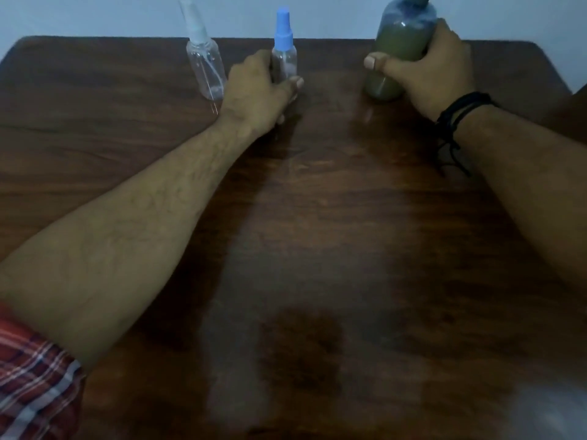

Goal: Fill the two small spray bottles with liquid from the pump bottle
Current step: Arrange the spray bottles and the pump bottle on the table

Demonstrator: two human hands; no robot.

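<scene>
A small clear spray bottle with a blue cap (283, 42) stands upright near the table's far edge, and my left hand (257, 90) is wrapped around its lower body. To its left stands a second clear spray bottle with a clear cap (205, 63), untouched and apparently empty. At the far right, my right hand (435, 71) grips the large pump bottle (400, 49), which holds a greenish liquid and rests on the table. Its pump head is cut off by the top of the frame.
The dark wooden table (301, 233) stretches toward me. A pale wall runs behind the table's far edge. A black cord bracelet (457, 115) circles my right wrist, and a red plaid sleeve (31, 376) covers my left upper arm.
</scene>
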